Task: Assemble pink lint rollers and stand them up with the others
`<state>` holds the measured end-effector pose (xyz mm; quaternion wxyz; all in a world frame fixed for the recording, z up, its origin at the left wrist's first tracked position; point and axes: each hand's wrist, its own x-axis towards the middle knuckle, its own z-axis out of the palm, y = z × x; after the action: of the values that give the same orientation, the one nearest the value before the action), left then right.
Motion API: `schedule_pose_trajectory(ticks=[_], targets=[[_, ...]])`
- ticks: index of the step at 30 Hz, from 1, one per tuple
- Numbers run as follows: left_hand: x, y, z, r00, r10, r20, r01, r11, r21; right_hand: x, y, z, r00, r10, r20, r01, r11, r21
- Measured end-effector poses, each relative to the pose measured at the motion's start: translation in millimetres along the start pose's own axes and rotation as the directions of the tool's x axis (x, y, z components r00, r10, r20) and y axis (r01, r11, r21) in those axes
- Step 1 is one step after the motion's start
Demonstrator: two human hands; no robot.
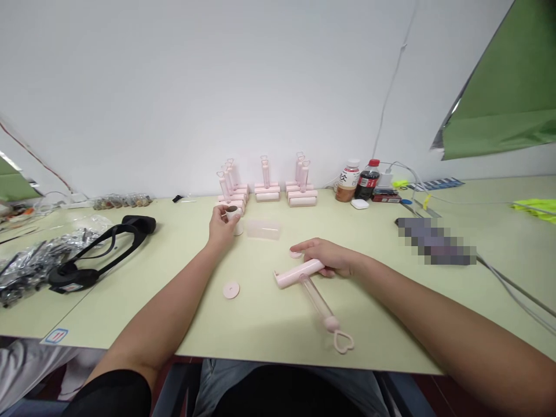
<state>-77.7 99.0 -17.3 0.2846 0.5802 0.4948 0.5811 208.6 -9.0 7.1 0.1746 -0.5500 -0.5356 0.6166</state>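
My left hand (222, 226) is closed around a white roll (235, 220) with a dark hollow core, held upright. My right hand (329, 256) rests over the end of a pink T-shaped tool (299, 273); a fingertip touches a small pink disc (296, 253), while the other fingers are partly hidden. The tool's clear handle (318, 301) points toward me and ends in a heart-shaped loop (343, 341). Another pink disc (231, 290) lies flat at the left. A translucent pink cover (264, 229) lies between the hands, just right of the roll.
Several pink tools stand by the wall, including one group (303, 197). Two bottles (347, 180) (368, 180) stand at the back right. A blurred dark object (436, 240) lies right; a black headset (104, 255) and plastic-wrapped items (39, 260) lie left.
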Motion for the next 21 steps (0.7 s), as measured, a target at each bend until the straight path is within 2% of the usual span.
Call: schedule_pose_trajectory(ticks=[3,6,8,13,17,21], targets=[[0,2,-1.4,0.996,0.089,0.028,-0.092,0.983,0.158,-3,-1,-2,0.998,0.029,0.062,-0.026,0.999,-0.037],[-1,7,-7.4,0.979,0.196,0.063,-0.206,0.929,0.307,-2,0,-3,0.996,0.038,0.079,-0.033,0.998,-0.055],[-3,10,-10.1,0.975,0.201,0.093,-0.221,0.901,0.372,-1,0,-3,0.996,0.033,0.083,-0.029,0.998,-0.056],[-3,4,-4.6,0.967,0.162,0.195,-0.231,0.878,0.418,-1,-1,-2,0.996,0.034,0.078,-0.03,0.998,-0.059],[-3,-1,3.4,0.969,0.148,0.196,-0.222,0.872,0.436,-2,-2,-1,0.996,0.046,0.081,-0.041,0.997,-0.062],[-11,16,3.5,0.951,0.246,0.189,-0.308,0.821,0.48,-1,-1,-1,0.995,0.041,0.092,-0.037,0.998,-0.048]])
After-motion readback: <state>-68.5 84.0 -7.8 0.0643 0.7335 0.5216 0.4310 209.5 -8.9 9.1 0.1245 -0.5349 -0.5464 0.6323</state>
